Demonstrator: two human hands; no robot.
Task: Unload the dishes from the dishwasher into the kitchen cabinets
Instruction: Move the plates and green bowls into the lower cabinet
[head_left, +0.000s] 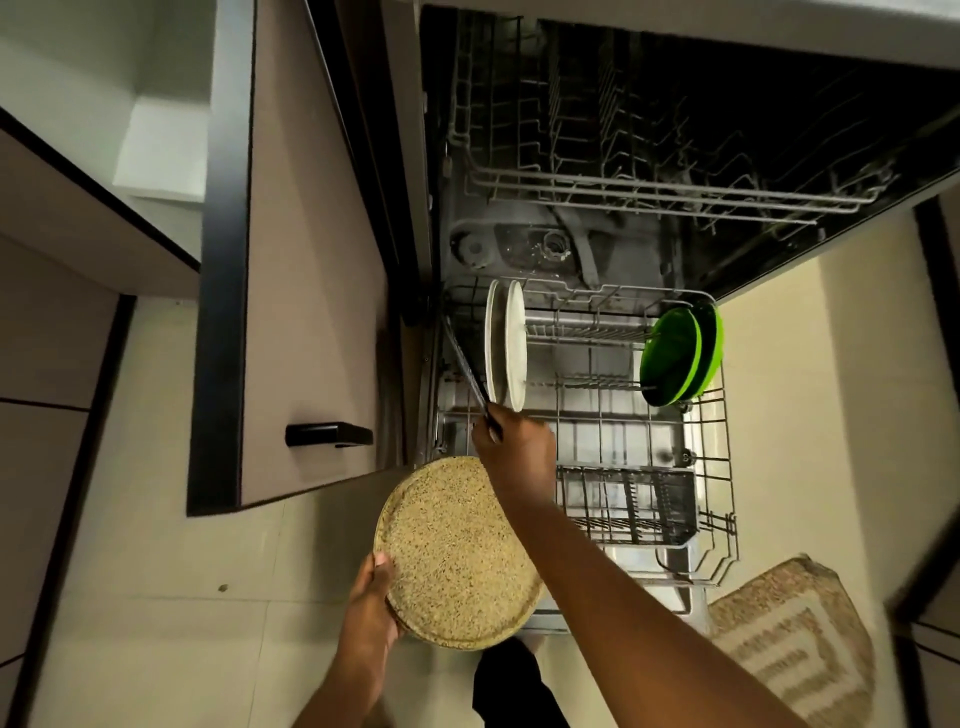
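The dishwasher stands open with its lower rack (719, 452) pulled out. Two white plates (506, 345) stand on edge at the rack's left. Two green bowls (675, 356) lean at its right. My left hand (371, 605) grips the rim of a round speckled beige plate (457, 551), held over the floor in front of the rack. My right hand (514, 447) reaches into the rack's left side and grips a thin dark flat item (465, 358) standing beside the white plates; what that item is stays unclear.
An open cabinet door (306, 260) with a black handle (327, 434) hangs left of the dishwasher. The upper rack (649, 189) holds no dishes. A grey cutlery basket (628, 506) sits at the rack's front. A patterned mat (795, 639) lies on the tiled floor at right.
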